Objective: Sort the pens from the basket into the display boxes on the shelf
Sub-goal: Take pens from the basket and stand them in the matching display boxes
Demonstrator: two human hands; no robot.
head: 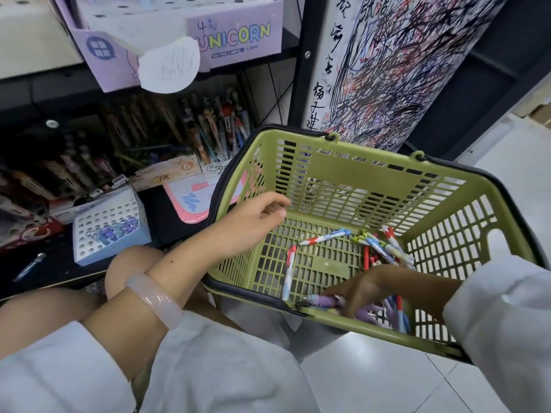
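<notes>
White tiled floor (387, 380), green basket (357, 174), left hand (253, 222) relaxed, right hand (366, 290) grasping pens (325, 301)

Loose pens (376, 248) (red, blue, purple) in green basket (351, 171).

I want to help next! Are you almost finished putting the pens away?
Not quite. Done: a few purple pens already stand in the white box on the shelf. In hand: the right hand is gathering purple pens in the basket, while the left hand hangs over the basket, holding nothing. Left: about a dozen pens, like the red-and-white one, still lie inside.
</notes>
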